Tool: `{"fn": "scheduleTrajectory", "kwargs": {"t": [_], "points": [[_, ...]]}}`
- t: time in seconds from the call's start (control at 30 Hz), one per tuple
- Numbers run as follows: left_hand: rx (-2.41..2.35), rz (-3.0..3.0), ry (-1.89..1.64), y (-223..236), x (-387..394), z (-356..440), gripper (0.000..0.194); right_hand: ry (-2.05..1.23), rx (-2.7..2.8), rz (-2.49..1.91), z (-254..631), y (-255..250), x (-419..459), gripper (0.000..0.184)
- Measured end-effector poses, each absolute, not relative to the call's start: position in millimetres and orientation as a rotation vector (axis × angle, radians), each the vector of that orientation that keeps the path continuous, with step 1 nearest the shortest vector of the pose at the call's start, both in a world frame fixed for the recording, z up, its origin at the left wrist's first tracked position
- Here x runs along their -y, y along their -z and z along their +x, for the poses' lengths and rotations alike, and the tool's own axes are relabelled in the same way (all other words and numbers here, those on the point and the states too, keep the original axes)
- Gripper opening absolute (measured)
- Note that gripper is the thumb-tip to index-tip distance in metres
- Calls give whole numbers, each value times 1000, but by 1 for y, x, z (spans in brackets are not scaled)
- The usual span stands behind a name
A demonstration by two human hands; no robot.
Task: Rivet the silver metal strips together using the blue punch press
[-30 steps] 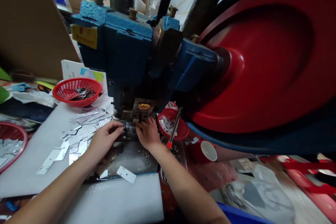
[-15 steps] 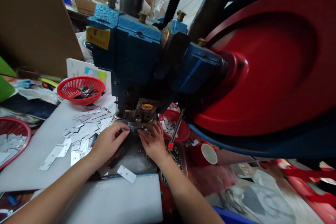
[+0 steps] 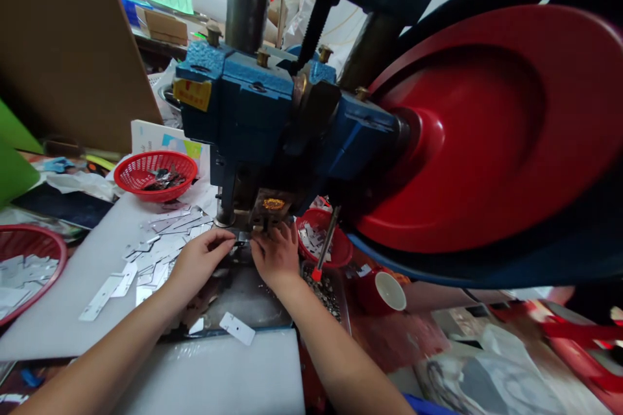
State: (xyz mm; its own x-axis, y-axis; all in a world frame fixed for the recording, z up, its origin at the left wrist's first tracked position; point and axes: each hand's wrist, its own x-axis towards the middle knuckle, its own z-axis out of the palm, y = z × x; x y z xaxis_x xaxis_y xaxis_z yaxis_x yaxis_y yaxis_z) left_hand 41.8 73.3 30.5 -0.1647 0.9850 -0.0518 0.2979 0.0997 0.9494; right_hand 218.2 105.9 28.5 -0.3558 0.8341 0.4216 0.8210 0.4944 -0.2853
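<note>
head view: yellow label point(image 3: 194, 94) on blue press point(image 3: 253, 110) unreadable, left hand point(image 3: 198, 262) and right hand point(image 3: 275, 254) pinching a metal strip point(image 3: 242, 243) beneath.

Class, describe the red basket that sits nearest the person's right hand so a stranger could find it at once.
Start at the big red wheel. Below its left edge, right of the right hand, sits a small red basket of metal pieces. Unlike the other red baskets, a red-tipped rod leans across it.

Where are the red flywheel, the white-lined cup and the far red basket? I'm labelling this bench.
red flywheel point(image 3: 487, 136), head view, on its dished face.
cup point(image 3: 389, 290), head view, on its white inside.
red basket point(image 3: 146, 187), head view, on its near wall.
</note>
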Motion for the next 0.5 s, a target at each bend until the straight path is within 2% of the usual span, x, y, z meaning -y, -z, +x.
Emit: {"fn": "scheduleTrajectory", "kwargs": {"t": [0.17, 0.5], "points": [[-1583, 1334, -1114, -31, -81, 41, 32, -12, 2317, -1317, 228, -35, -92, 27], [-1657, 1480, -1094, -32, -97, 56, 30, -106, 2180, -1324, 234, -17, -86, 33]]}}
